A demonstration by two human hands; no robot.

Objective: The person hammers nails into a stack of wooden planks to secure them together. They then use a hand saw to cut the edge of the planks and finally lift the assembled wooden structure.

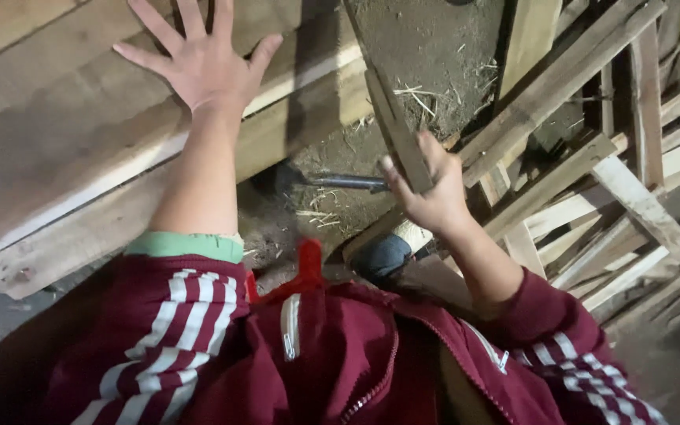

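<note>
My left hand [200,59] is spread wide, fingers apart, flat over the stacked wooden planks [57,157] at the left, and holds nothing. My right hand [428,189] is closed around a narrow wooden strip [391,118] that runs up and to the left from my fist over the bare dirt ground [426,55]. Both forearms come out of dark red sleeves with white stripes.
A heap of crossed wooden slats and pallet pieces [592,149] fills the right side. A dark metal rod [340,182] lies on the ground between the planks and my right hand. Straw is scattered on the dirt. A red strap [308,264] hangs at my chest.
</note>
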